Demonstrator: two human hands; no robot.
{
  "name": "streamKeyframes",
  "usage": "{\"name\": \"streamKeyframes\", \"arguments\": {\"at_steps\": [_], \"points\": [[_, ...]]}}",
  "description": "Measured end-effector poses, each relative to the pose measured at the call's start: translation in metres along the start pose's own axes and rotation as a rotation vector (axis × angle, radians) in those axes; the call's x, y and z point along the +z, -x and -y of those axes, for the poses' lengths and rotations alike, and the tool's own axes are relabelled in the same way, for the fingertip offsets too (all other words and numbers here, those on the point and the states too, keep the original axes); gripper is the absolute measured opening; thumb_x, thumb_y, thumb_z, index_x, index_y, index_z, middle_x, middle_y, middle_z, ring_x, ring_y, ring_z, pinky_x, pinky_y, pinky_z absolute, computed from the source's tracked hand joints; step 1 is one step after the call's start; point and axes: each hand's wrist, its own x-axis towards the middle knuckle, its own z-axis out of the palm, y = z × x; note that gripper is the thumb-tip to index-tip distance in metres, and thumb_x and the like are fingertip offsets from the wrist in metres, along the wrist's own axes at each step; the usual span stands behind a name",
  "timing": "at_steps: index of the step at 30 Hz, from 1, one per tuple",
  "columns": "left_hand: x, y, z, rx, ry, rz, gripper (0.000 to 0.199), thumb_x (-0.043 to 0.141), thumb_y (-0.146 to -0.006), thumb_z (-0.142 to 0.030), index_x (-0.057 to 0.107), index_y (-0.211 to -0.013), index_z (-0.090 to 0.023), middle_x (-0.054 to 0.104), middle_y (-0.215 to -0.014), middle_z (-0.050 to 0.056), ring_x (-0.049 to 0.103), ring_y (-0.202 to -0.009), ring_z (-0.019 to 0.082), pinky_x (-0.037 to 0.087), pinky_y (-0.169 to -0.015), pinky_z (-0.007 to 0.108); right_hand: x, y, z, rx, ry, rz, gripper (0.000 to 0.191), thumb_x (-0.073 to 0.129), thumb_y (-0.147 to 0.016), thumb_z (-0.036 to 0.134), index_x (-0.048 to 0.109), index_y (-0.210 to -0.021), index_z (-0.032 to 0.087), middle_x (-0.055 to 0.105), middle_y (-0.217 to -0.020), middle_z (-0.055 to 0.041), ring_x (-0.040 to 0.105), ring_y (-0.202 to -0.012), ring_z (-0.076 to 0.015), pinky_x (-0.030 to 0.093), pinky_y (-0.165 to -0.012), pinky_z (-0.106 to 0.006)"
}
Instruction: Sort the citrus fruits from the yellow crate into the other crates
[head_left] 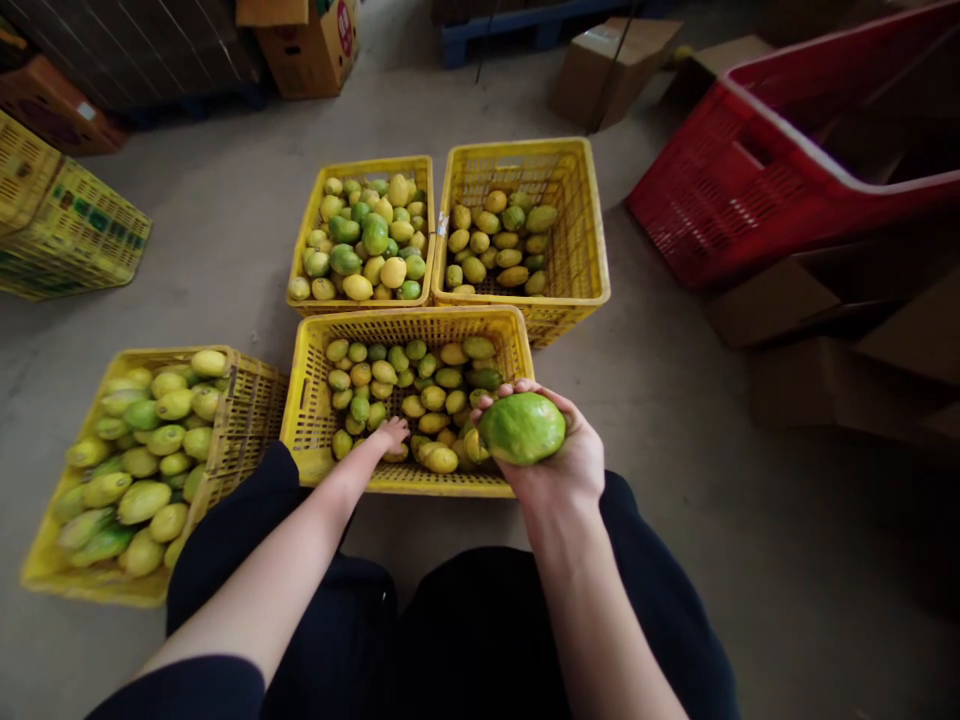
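A large green lemon (523, 428) rests in my right hand (570, 455), palm up, with the fingers curled round its far side. My left hand (392, 434) reaches down into the near yellow crate (409, 487), its fingers apart just over the lemons at the near side. I see nothing held in it, though its underside is hidden. Many yellow and green lemons (433, 398) cover the bottom of this crate, with a bare patch of its floor showing near my left hand.
Behind stand a fuller yellow crate (298, 240) of mixed lemons and a partly filled one (598, 230). At left, a crate (94, 590) is heaped with lemons. A red crate (690, 190) and cardboard boxes (615, 65) stand to the right; stacked crates (90, 220) at far left.
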Motion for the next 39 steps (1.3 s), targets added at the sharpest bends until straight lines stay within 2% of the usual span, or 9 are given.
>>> {"name": "streamKeyframes", "arguments": {"at_steps": [3,5,11,15,18,22,26,33,39], "points": [[-0.005,0.006,0.017,-0.046,-0.023,-0.103,0.036,0.050,-0.088,-0.025,0.057,-0.122,-0.016,0.049,-0.135,0.013,0.045,-0.121,0.028,0.040,-0.098,0.041,0.004,0.000,0.001,-0.001,-0.015,-0.087,0.018,0.045,-0.070,0.021,0.060,-0.061,0.017,0.063,-0.062,-0.0055,0.062,-0.061,-0.0181,0.055,-0.059,-0.033],[-0.007,0.009,0.030,-0.086,-0.048,-0.165,0.036,0.046,-0.088,-0.020,0.056,-0.122,-0.014,0.049,-0.133,0.015,0.044,-0.121,0.029,0.039,-0.098,0.042,0.005,0.000,0.000,0.005,-0.008,-0.128,0.017,0.046,-0.070,0.021,0.060,-0.062,0.016,0.063,-0.062,-0.0058,0.062,-0.061,-0.0182,0.055,-0.059,-0.033],[-0.009,0.013,0.063,-0.070,-0.107,-0.213,0.045,0.060,-0.075,-0.013,0.058,-0.120,-0.014,0.053,-0.129,0.015,0.046,-0.119,0.029,0.034,-0.103,0.043,0.007,0.002,-0.003,0.017,0.064,-0.141,0.014,0.057,-0.072,0.029,0.061,-0.070,0.016,0.068,-0.073,-0.0081,0.066,-0.068,-0.0205,0.057,-0.061,-0.034],[-0.007,0.013,0.073,-0.067,-0.124,-0.241,0.052,0.062,-0.074,-0.016,0.054,-0.126,-0.013,0.052,-0.131,0.017,0.046,-0.120,0.031,0.031,-0.105,0.046,0.008,0.001,-0.004,0.012,0.134,-0.096,0.009,0.065,-0.066,0.024,0.063,-0.069,0.016,0.070,-0.082,-0.0082,0.068,-0.074,-0.0225,0.058,-0.062,-0.034],[-0.002,0.011,0.075,-0.067,-0.132,-0.252,0.055,0.061,-0.074,-0.015,0.052,-0.129,-0.013,0.053,-0.132,0.017,0.046,-0.120,0.031,0.031,-0.105,0.047,0.008,0.000,-0.004,0.012,0.174,-0.022,0.014,0.069,-0.068,0.028,0.065,-0.071,0.015,0.069,-0.079,-0.0067,0.068,-0.072,-0.0214,0.056,-0.056,-0.030],[0.009,0.002,0.074,-0.065,-0.144,-0.247,0.060,0.062,-0.073,-0.012,0.051,-0.131,-0.019,0.050,-0.137,0.014,0.045,-0.123,0.029,0.025,-0.110,0.047,0.007,0.004,-0.005,0.004,0.230,0.117,0.023,0.070,-0.069,0.038,0.067,-0.074,0.016,0.068,-0.079,-0.0051,0.066,-0.067,-0.0194,0.052,-0.049,-0.027],[0.019,-0.010,0.068,-0.100,-0.134,-0.233,0.051,0.052,-0.082,-0.012,0.052,-0.132,-0.023,0.049,-0.141,0.012,0.046,-0.123,0.029,0.025,-0.109,0.051,0.007,0.008,-0.004,0.047,0.266,0.210,0.017,0.066,-0.068,0.033,0.067,-0.073,0.017,0.064,-0.072,-0.0032,0.061,-0.059,-0.0168,0.049,-0.046,-0.027],[0.023,-0.018,0.055,-0.104,-0.110,-0.233,0.041,0.038,-0.089,-0.010,0.059,-0.123,-0.020,0.055,-0.133,0.014,0.045,-0.122,0.032,0.031,-0.103,0.052,0.007,0.003,-0.007,0.076,0.293,0.203,0.015,0.056,-0.072,0.028,0.066,-0.070,0.017,0.064,-0.068,-0.0041,0.060,-0.057,-0.0176,0.049,-0.047,-0.029],[0.012,-0.009,0.055,-0.056,-0.108,-0.264,0.041,0.036,-0.090,-0.012,0.059,-0.122,-0.019,0.053,-0.130,0.017,0.043,-0.122,0.034,0.028,-0.102,0.050,0.012,0.007,-0.007,0.041,0.283,0.211,0.013,0.056,-0.070,0.025,0.066,-0.068,0.016,0.064,-0.067,-0.0043,0.063,-0.061,-0.0189,0.055,-0.055,-0.032]]}}
